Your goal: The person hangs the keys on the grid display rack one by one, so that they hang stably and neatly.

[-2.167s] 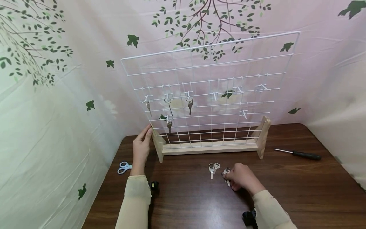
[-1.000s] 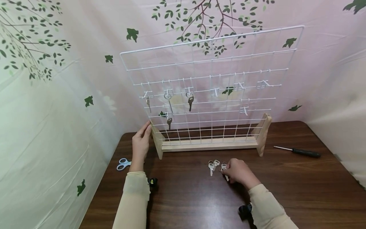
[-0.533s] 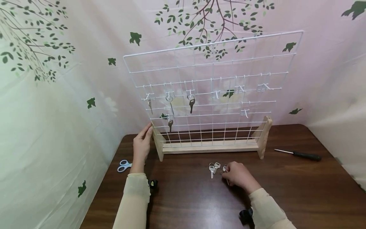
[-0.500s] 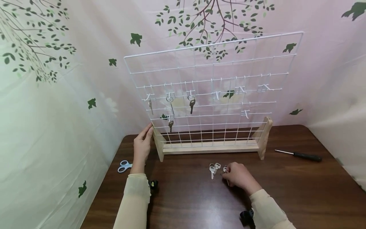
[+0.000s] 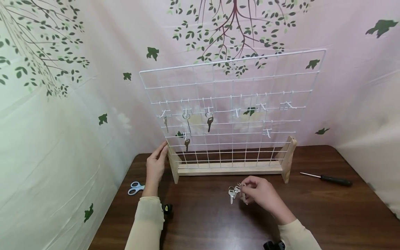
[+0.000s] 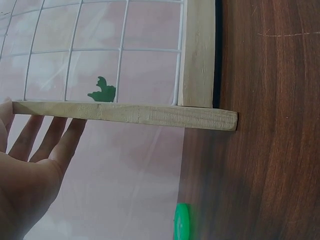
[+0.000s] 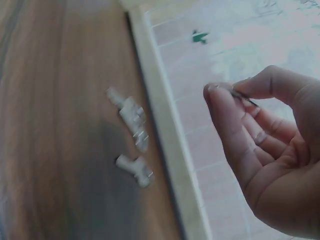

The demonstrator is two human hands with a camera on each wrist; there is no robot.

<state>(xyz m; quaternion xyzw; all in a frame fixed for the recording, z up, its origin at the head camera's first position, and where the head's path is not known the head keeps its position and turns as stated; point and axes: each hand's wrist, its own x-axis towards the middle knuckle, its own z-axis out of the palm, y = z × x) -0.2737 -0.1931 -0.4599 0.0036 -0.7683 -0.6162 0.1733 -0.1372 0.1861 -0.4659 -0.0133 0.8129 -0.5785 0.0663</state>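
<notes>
In the head view my left hand (image 5: 155, 167) holds the left wooden side post (image 5: 173, 166) of a white wire grid rack (image 5: 232, 142). The left wrist view puts several fingers behind that post, with the thumb at its near end. My right hand (image 5: 261, 195) pinches a silver key (image 7: 244, 97) between thumb and index finger, raised above the tabletop. Left of it, silver keys (image 5: 231, 195) lie on the wood, blurred in the right wrist view. Several keys (image 5: 210, 123) hang from hooks on the rack's left half.
White hooks (image 5: 286, 105) without keys sit on the rack's right side. A black-handled screwdriver (image 5: 335, 180) lies at the right. Blue scissors (image 5: 135, 188) lie left, partly behind my left arm. The rack stands at the back of the dark table (image 5: 206, 222), before a patterned cloth.
My right hand has picked a key up from the table and raised it. The left hand stays at the post. The head view has tilted slightly upward.
</notes>
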